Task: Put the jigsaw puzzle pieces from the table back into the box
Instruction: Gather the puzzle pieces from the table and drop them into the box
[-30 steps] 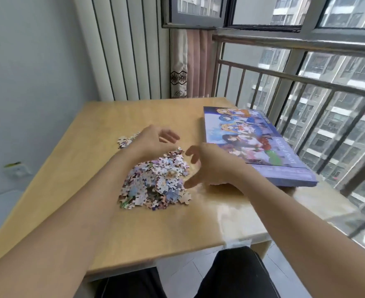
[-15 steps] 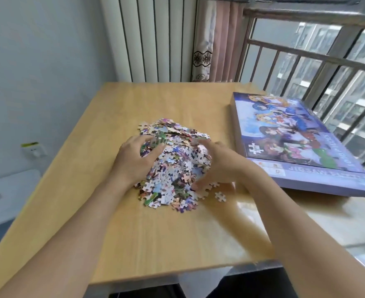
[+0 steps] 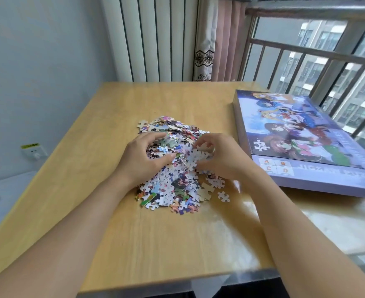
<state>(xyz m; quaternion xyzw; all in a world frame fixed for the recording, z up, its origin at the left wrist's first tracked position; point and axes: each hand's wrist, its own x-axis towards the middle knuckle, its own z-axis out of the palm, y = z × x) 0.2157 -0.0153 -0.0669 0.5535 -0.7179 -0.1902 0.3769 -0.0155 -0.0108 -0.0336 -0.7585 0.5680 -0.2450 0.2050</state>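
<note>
Wooden and pale, the desk (image 3: 117, 237) stands against a grey wall, with a ribbed white panel (image 3: 155, 37) and a pink curtain (image 3: 222, 39) behind it and a railed window (image 3: 319, 61) looking onto apartment blocks at the right. At the middle of the desk lies a heap of jigsaw puzzle pieces (image 3: 173, 186), many-coloured and piled loosely, with a few strays at its near right edge; one single piece (image 3: 223, 196) lies just apart from the heap. The left hand (image 3: 143, 158) sits on the heap's left side, its fingers curled down into the pieces and gathering them. The right hand (image 3: 220, 158) sits on the heap's right side, its fingers bent around a clump of white pieces. Both forearms reach in from the near edge. To the right, well clear of the heap, the box (image 3: 301, 138) lies flat and closed, picture side up, its far edge by the railing. A white wall socket (image 3: 34, 151) shows low on the left wall.
</note>
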